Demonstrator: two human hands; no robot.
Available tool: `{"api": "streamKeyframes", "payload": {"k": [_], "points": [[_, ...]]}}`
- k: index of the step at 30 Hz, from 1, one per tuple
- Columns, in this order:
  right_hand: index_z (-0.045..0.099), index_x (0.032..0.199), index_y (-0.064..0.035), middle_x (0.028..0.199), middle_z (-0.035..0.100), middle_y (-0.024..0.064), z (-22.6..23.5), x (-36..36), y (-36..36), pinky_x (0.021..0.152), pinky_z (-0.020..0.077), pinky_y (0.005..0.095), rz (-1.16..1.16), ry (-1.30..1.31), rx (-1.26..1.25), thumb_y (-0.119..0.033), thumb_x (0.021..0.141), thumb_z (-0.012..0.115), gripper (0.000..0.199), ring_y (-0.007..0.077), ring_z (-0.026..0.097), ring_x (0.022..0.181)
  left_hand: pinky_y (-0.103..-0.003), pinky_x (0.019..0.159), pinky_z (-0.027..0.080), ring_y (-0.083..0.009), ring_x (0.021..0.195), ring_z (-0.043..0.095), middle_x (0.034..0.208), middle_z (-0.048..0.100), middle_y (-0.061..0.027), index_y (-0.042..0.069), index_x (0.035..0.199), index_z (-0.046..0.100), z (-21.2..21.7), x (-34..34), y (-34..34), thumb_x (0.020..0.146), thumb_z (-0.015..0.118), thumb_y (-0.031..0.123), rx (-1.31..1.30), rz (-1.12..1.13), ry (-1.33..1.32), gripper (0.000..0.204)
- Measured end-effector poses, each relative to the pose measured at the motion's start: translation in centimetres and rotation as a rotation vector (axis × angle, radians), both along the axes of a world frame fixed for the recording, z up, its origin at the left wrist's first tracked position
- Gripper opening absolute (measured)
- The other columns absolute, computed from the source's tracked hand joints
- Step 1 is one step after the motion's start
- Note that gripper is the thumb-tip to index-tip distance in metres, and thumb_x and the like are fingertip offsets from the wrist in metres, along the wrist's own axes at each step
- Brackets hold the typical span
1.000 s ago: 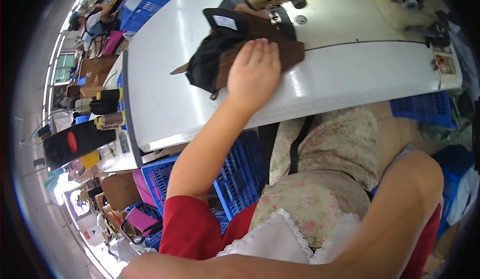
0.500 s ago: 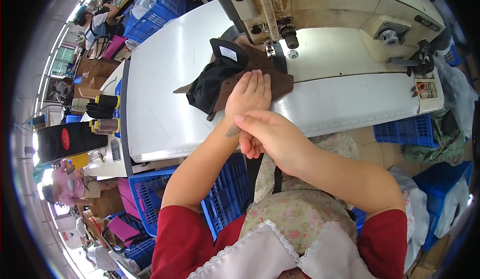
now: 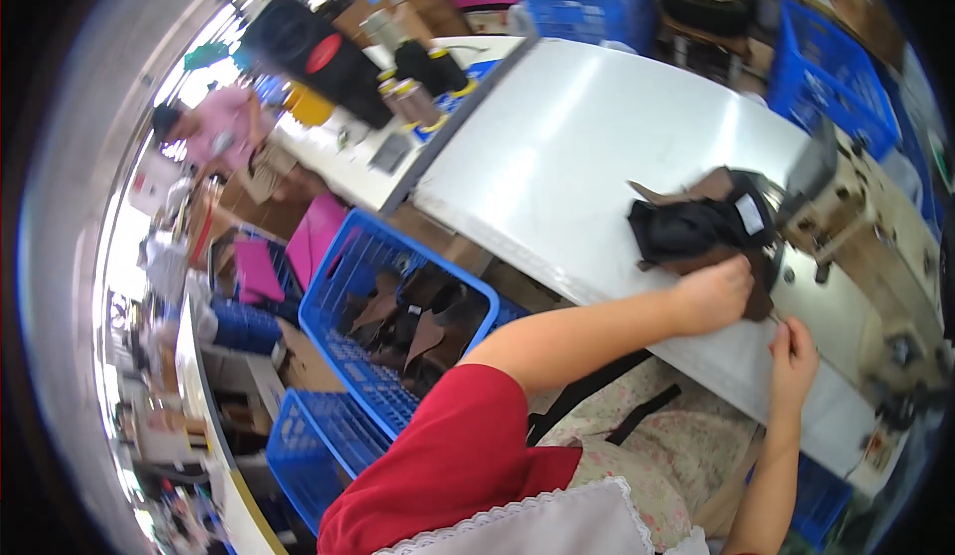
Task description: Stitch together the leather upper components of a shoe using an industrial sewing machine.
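A brown and black cap (image 3: 686, 227) with a white label inside lies on the white sewing table, beside the sewing machine (image 3: 846, 207) at the right. My left hand (image 3: 718, 296) is closed at the cap's near brown edge, its fingers curled and partly hidden. Just right of it, my right hand (image 3: 794, 361) pinches something thin and small close to the cap's brown corner. Blur keeps me from making out what that is.
Below the table's left edge stands a blue crate (image 3: 398, 306) holding brown and black pieces, with another blue crate (image 3: 323, 446) nearer. Thread cones (image 3: 413, 102) stand on the neighbouring table. A person in pink (image 3: 219, 132) is at the far left.
My view has swung left, bringing the filled crate into sight. My left hand has gone from lying flat on the cap to closed at its edge; my right hand has left my left wrist and now pinches.
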State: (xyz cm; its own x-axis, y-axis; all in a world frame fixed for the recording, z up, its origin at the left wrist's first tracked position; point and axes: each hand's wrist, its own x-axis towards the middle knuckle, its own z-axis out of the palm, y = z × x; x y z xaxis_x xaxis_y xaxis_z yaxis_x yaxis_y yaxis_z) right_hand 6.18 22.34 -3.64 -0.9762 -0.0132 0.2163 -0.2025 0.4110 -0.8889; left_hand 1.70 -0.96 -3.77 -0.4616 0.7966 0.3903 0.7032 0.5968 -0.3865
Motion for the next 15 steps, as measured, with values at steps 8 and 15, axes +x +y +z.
{"api": "streamKeyframes", "payload": {"k": [8,15], "points": [[0.064,0.114,0.0043,0.078,0.056,0.0009,-4.6,-1.5,2.9,0.060,0.0417,0.0231,-0.050,-0.024,-0.033,-0.011,0.100,0.058,0.021,0.0077,0.049,0.067,-0.045,0.114,0.036,-0.0316,0.110,0.064,0.113,0.072,-0.0166,-0.007,0.103,0.073,-0.6,0.1,0.9,0.079,0.057,0.024,-0.015,0.067,0.037,0.042],[0.065,0.115,0.0041,0.080,0.058,0.0015,-4.4,-1.4,3.2,0.062,0.0433,0.0237,-0.013,-0.063,-0.046,-0.012,0.100,0.059,0.023,0.0078,0.050,0.071,-0.046,0.114,0.035,-0.0335,0.111,0.063,0.113,0.071,-0.0186,-0.006,0.103,0.073,-0.8,0.3,1.1,0.079,0.058,0.023,-0.049,0.096,-0.018,0.041]]}}
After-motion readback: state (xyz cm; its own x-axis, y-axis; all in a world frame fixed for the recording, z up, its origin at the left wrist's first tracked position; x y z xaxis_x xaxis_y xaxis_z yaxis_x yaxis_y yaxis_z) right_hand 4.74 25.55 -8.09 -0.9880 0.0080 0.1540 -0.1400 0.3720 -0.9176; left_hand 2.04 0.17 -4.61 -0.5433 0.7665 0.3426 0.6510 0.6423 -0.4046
